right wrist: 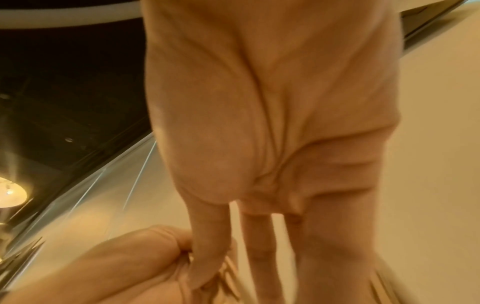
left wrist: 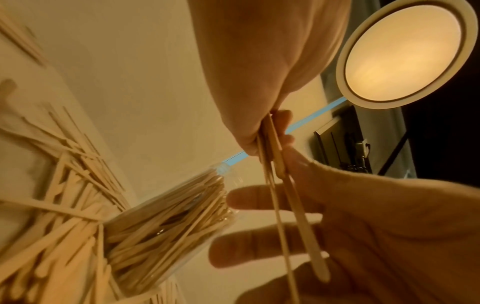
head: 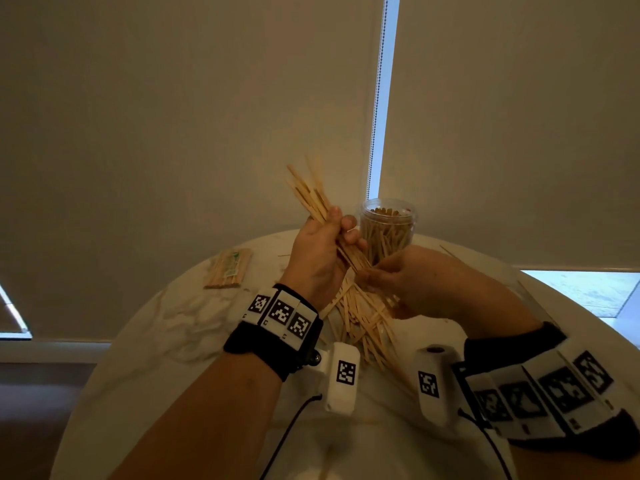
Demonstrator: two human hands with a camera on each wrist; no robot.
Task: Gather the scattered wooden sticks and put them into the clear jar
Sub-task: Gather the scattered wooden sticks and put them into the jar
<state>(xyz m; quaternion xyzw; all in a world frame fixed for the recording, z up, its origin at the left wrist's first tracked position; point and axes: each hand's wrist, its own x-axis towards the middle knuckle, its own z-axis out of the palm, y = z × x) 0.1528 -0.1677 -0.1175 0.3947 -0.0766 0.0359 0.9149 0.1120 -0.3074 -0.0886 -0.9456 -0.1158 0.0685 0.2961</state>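
Behind the right hand, mostly hidden: lower end of the bundle of sticks, and part of the loose pile on the round surface. Right-wrist view blurred, little legible. Left hand fingers curled round the bundle mid-length, tips fanning up-left. Right fingers pinching its lower end. Clear jar upright just behind, holding sticks.

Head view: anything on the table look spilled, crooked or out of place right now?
Yes. A loose pile of sticks lies criss-crossed on the table below both hands, still outside the jar. The bundle in the left hand fans out unevenly. A wrapped pack lies apart, far left.
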